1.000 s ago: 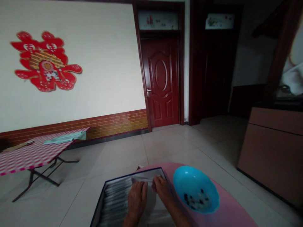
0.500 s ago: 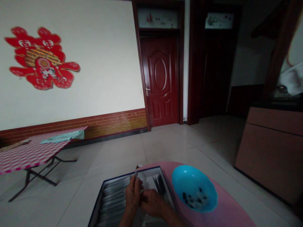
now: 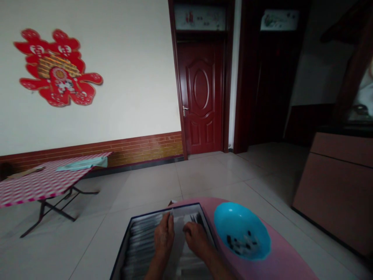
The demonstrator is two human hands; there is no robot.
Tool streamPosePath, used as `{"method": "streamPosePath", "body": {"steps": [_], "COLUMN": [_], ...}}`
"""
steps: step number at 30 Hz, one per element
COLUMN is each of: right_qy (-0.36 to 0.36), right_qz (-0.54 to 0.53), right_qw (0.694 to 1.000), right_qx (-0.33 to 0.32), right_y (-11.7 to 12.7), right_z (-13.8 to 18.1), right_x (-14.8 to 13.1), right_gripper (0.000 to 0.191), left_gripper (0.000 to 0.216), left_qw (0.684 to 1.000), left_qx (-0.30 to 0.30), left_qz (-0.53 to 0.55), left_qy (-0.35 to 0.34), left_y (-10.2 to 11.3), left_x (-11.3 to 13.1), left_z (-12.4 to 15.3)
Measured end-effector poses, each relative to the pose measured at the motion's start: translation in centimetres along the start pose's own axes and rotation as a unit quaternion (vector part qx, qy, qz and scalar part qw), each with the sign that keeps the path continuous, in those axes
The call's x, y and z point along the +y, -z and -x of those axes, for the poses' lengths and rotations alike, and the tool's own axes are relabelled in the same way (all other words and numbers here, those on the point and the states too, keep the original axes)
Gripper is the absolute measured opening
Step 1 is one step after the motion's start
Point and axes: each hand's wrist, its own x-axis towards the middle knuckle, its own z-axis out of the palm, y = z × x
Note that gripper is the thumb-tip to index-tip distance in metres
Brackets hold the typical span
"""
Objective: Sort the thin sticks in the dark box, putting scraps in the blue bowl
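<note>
Pinching something slim, hands (image 3: 164,239) curl over a box (image 3: 145,215) beside a blue bowl (image 3: 243,221).

The lower frame edge cuts off the box (image 3: 151,213). Too small to identify: the item (image 3: 171,212) at my left hand (image 3: 164,239) and the dark pieces (image 3: 239,243) in the bowl (image 3: 259,229) right of the box.

No legible text, blurred red characters (image 3: 190,17) on a door's transom panel (image 3: 211,17)

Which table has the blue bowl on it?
The pink rounded table holds it, not the checked folding table by the wall.
</note>
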Motion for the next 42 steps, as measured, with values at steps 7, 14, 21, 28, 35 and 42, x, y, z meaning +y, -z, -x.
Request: {"method": "streamPosePath", "body": {"steps": [7, 14, 21, 28, 35, 42], "right_qy": [0.042, -0.018, -0.104, -0.116, -0.107, -0.067], "right_qz": [-0.059, 0.07, 0.139, 0.098, 0.039, -0.178], "right_qw": [0.997, 0.997, 0.97, 0.98, 0.993, 0.98], "right_qx": [0.041, -0.031, -0.172, -0.126, -0.043, 0.056], "right_y": [3.5, 13.7, 16.4, 15.8, 17.0, 10.6], "right_z": [-0.5, 1.7, 4.7, 5.3, 4.3, -1.6], "right_x": [-2.2, 2.8, 7.1, 6.8, 5.6, -0.5], "right_gripper": [0.027, 0.028, 0.014, 0.026, 0.011, 0.023], "left_gripper": [0.038, 0.038, 0.037, 0.037, 0.037, 0.038], "left_qw": [0.992, 0.977, 0.972, 0.976, 0.976, 0.977], "left_qx": [-0.042, 0.004, 0.007, -0.018, -0.023, -0.016], "left_qz": [-0.063, -0.057, -0.049, -0.064, -0.034, -0.016], "left_qy": [-0.105, -0.207, -0.231, -0.21, -0.214, -0.21], "left_y": [0.1, -1.1, -1.5, -1.1, -1.2, -1.0], "left_x": [0.5, -0.3, -0.4, -0.3, 0.1, 0.6], "left_z": [0.7, 1.2, 1.5, 1.6, 1.6, 1.8]}}
